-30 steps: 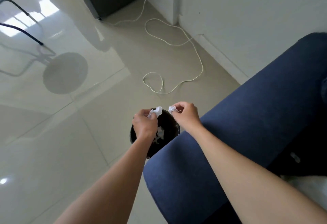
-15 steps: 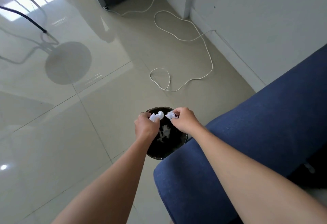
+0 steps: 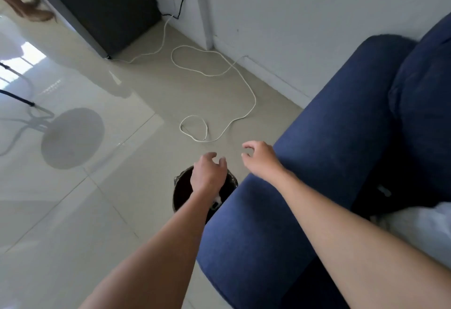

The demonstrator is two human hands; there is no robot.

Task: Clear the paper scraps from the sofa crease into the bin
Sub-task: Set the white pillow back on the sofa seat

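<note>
Head view: my left hand [image 3: 207,174] hovers spread and empty over the black bin [image 3: 181,186]; my right hand [image 3: 262,159], fingers loosely apart, beside the sofa arm [image 3: 317,174].

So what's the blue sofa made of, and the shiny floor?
The sofa looks like woven cloth: matte, with a fine grainy weave. The floor looks like glazed tile, probably ceramic: glossy, mirroring window light, with thin joint lines.

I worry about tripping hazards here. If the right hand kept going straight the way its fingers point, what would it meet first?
Probably the white cable looped on the floor: the right hand points up-left past the sofa arm toward it. Depth is unclear, so it might pass above.
</note>
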